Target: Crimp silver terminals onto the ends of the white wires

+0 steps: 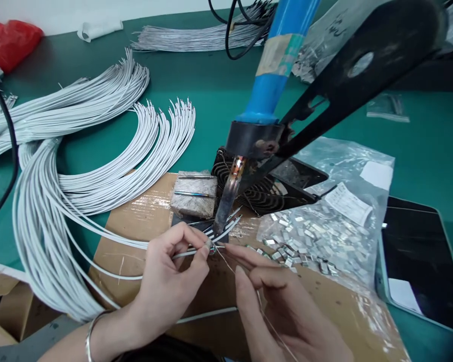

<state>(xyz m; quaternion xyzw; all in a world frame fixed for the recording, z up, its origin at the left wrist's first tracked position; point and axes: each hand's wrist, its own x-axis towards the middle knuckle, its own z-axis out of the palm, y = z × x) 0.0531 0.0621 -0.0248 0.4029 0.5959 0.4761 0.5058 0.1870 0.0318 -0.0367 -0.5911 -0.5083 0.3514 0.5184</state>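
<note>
The left hand (173, 281) pinches a white cable (184, 253) between thumb and forefinger, its end at centre; a small part there may be a connector, though it is too blurred to be sure. The right hand (287, 301), thumb and fingers closed on a thin silvery wire (272, 327), meets it from four o'clock. Just above, at twelve, is the soldering iron (260, 95), its blue handle wrapped in unmarked tape (277, 54). Small metal pieces (309, 236) lie at three o'clock on a clear bag, near a printed label (348, 203) too small to read. Farther, at one o'clock, another plastic bag (324, 45) carries illegible dark handwriting. Cable bundles (45, 201) spread toward ten.
</note>
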